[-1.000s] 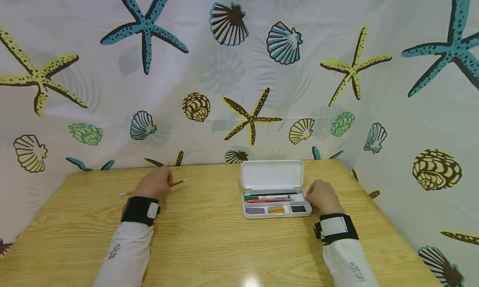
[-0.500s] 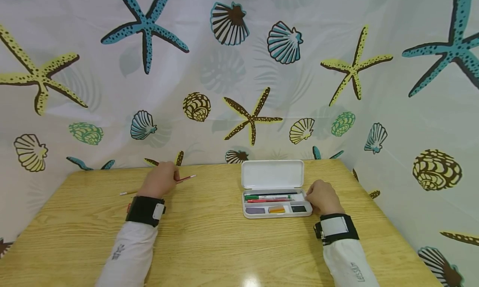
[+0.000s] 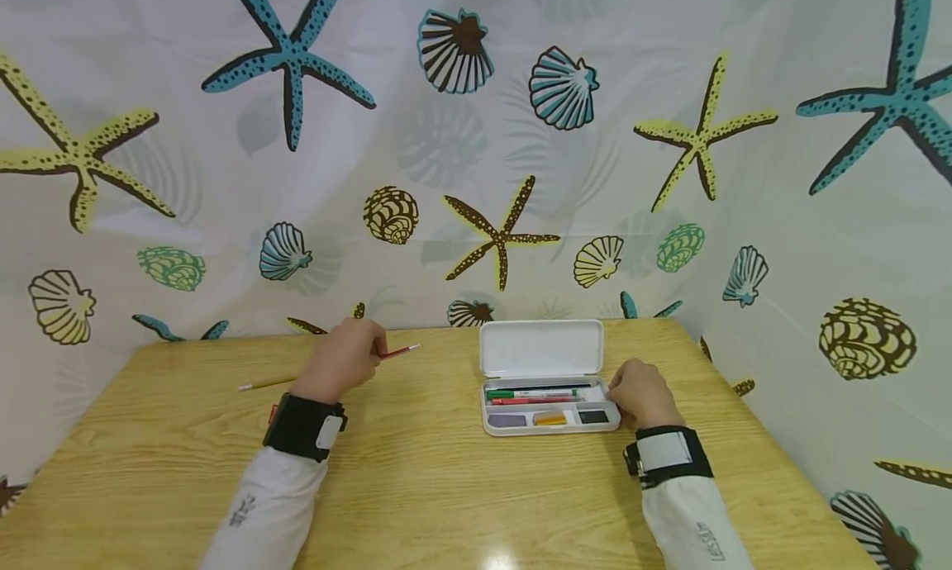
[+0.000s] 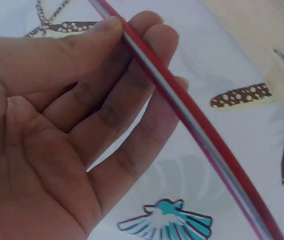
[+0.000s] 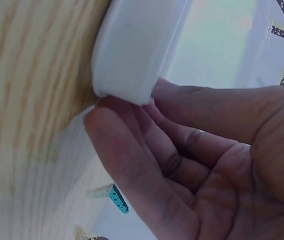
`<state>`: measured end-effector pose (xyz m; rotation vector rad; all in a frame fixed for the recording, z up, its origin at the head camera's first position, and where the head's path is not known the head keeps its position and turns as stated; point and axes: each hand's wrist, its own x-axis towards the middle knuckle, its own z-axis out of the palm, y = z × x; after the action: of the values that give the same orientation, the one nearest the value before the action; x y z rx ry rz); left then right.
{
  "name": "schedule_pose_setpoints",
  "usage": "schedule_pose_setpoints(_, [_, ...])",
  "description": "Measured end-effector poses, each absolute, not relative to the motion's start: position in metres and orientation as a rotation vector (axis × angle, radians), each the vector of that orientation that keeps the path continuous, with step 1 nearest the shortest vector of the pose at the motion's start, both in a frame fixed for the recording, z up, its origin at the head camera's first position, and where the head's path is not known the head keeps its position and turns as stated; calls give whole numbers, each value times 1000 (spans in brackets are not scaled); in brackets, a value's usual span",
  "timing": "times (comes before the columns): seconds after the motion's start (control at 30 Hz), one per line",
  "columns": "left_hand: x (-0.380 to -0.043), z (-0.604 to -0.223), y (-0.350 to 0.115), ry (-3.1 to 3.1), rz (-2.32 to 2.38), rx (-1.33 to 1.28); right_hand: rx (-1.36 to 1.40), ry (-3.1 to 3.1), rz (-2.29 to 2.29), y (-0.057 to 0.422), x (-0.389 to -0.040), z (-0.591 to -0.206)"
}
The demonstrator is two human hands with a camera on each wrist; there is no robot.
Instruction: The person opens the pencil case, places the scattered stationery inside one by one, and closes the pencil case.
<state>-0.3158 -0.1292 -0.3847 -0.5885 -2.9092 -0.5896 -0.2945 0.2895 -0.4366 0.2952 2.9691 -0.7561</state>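
My left hand (image 3: 344, 359) pinches a red pencil (image 4: 181, 110) between thumb and fingers, above the back of the table. Its pale tip points right in the head view; silver stripes run along it in the left wrist view. At the right, a white pencil case (image 3: 540, 348) lies with its lid raised. My right hand (image 3: 642, 391) grips the case's right end, thumb on the rim and fingers against the outer side (image 5: 127, 55). Inside the case are a green-and-white marker (image 3: 531, 394), a red pen (image 3: 531, 401) and a dark slim pencil or pen (image 3: 543, 386).
A yellow pencil (image 3: 265, 382) lies on the wooden table (image 3: 416, 487) behind the left wrist. The case's front compartments hold a purplish block (image 3: 507, 420), a yellow-orange piece (image 3: 549, 418) and a dark block (image 3: 593, 416). A patterned cloth (image 3: 446, 140) hangs behind the table.
My left hand has moved right with the red pencil, exposing more of the yellow pencil behind it. My right hand has stayed at the end of the case.
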Motion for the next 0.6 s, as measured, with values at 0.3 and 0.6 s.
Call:
schedule_pose_setpoints(0.3, [-297, -380, -88, -2794, -493, -767, 277, 2988, -763, 291, -294, -438])
schedule_pose_setpoints(0.6, [-283, -389, -44, -2776, -433, -872, 291, 2977, -763, 291, -295, -438])
